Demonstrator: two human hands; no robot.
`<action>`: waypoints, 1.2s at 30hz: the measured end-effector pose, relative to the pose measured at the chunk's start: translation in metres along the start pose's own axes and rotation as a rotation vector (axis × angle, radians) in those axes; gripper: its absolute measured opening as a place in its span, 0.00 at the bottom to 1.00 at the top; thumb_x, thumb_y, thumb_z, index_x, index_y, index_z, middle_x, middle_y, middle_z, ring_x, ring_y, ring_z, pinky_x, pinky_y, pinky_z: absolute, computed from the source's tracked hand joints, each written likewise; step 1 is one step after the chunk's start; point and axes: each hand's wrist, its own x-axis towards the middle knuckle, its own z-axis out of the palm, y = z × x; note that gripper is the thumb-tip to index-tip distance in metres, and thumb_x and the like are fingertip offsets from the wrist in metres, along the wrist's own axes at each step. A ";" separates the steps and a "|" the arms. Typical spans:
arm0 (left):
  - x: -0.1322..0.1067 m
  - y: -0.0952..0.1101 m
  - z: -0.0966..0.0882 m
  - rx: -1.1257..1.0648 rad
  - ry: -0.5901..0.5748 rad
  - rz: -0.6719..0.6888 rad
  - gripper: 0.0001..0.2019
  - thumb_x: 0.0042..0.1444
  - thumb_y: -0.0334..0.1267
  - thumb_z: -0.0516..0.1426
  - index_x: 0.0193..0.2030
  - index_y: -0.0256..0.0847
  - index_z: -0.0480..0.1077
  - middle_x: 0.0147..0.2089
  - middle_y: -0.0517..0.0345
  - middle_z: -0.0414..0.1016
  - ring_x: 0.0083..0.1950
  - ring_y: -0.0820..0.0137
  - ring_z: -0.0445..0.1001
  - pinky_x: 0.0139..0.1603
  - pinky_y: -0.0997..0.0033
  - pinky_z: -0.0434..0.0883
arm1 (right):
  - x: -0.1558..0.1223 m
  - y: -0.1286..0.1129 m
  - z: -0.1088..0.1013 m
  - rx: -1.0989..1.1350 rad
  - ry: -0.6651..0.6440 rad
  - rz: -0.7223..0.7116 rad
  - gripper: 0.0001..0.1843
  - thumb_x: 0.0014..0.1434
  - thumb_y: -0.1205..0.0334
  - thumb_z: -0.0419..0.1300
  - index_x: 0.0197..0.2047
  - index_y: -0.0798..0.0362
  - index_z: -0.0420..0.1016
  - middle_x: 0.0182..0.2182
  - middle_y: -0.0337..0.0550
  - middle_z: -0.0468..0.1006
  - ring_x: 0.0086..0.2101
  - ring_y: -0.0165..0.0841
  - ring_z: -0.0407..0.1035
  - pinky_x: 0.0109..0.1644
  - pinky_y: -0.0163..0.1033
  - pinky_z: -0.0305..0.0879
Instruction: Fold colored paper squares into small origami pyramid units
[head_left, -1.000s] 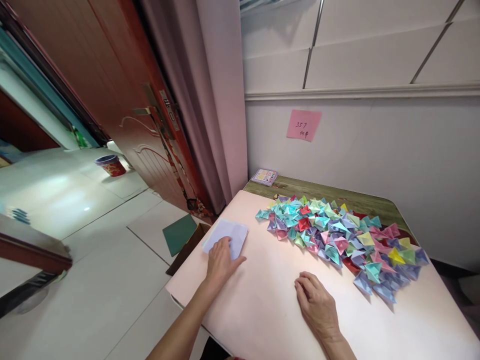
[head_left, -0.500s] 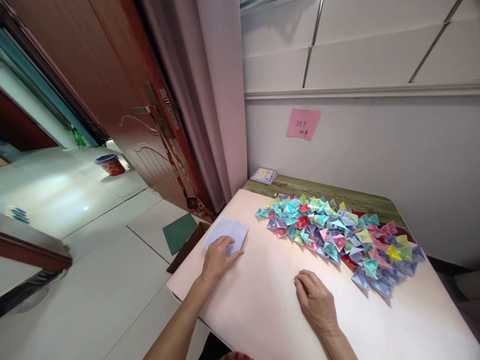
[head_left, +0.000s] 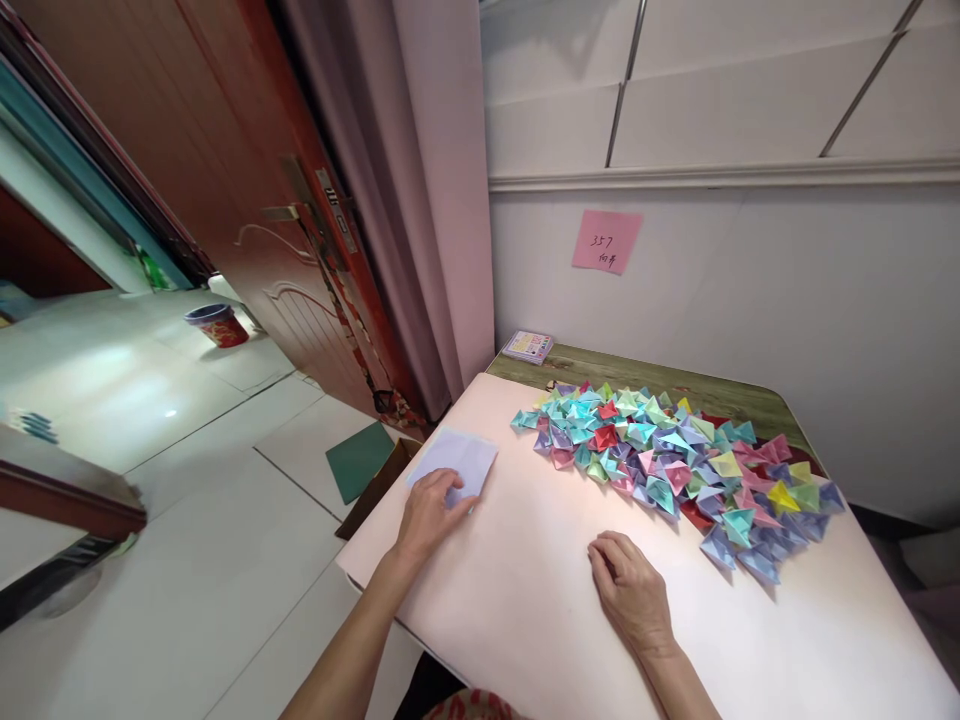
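My left hand lies on the near edge of a stack of pale lavender square paper at the table's left corner, its fingertips curled onto the top sheet. My right hand rests palm down on the pink table top, fingers loosely curled, holding nothing. A wide heap of several folded paper shapes in teal, purple, pink, yellow and red spreads from the middle of the table to the right, a hand's width beyond my right hand.
A small pack of paper sits at the table's far left corner by the curtain. A pink note is stuck on the wall. Left of the table, a cardboard box with a green sheet stands on the tiled floor near a wooden door.
My left hand has drawn back slightly toward the near edge of the lavender stack, and its fingertips have curled. My right hand has stayed in place. The view has shifted a little.
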 end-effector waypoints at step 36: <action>0.013 -0.037 -0.008 -0.399 0.013 -0.173 0.11 0.53 0.45 0.58 0.28 0.41 0.74 0.41 0.54 0.80 0.44 0.62 0.77 0.48 0.65 0.71 | -0.001 0.002 0.000 0.029 -0.015 0.014 0.11 0.66 0.61 0.52 0.37 0.50 0.74 0.36 0.45 0.78 0.36 0.35 0.73 0.40 0.38 0.68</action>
